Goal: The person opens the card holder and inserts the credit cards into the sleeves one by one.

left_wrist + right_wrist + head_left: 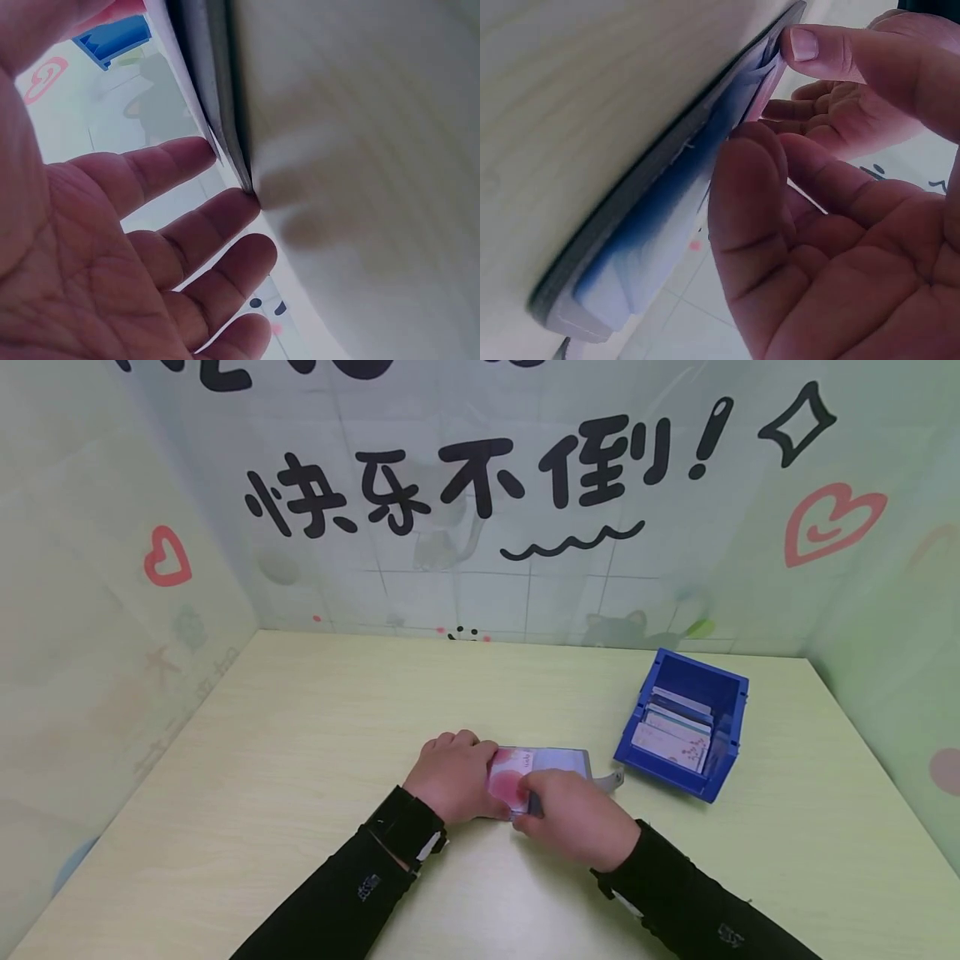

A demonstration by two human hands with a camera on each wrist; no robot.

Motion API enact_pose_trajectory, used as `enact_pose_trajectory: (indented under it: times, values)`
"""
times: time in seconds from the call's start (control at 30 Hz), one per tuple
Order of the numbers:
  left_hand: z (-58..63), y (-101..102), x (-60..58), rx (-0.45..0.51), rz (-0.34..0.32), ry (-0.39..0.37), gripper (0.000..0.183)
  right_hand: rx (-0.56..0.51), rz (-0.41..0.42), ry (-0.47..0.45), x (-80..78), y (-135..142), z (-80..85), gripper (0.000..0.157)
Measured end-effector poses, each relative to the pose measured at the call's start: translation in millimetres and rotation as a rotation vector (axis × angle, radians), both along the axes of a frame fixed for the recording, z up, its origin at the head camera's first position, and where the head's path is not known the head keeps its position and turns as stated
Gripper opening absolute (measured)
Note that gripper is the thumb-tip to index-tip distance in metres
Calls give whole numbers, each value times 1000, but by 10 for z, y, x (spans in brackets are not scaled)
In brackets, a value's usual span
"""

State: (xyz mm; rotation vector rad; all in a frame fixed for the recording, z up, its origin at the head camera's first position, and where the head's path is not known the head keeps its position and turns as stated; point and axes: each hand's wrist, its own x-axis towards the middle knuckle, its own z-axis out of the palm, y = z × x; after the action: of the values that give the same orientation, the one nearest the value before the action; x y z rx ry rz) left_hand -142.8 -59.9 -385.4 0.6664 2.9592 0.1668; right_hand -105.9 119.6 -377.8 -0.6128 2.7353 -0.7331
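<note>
A grey card holder (562, 762) with clear sleeves lies open on the table, its snap strap (611, 780) sticking out to the right. On its left part is a pink-and-white card (513, 775). My left hand (453, 781) holds the holder's left end, fingers at the far edge and thumb at the near edge. In the left wrist view its fingertips (244, 202) touch the edges of the card and holder. My right hand (577, 820) pinches the card's right edge near the bottom. In the right wrist view, the bluish sleeves (652, 247) stand slightly apart from the grey cover (641, 180).
A blue bin (726, 760) stands to the right of the holder, with several cards (671, 739) stacked upright inside. The pale wooden table (300, 735) is bordered by printed cloth walls (480, 597) at the back and both sides.
</note>
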Motion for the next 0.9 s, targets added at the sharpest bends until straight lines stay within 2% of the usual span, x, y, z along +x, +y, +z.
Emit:
enact_pose_trajectory:
  times: [0.4,0.8,0.9]
  values:
    - [13,3,1,7,10,-14,83,38,83,56,34,20,-35,41]
    - [11,-2,-4,2,18,-20,84,52,138,56,22,63,-11,45]
    - [2,-8,-5,2,19,-13,83,55,117,47,3,105,23,44]
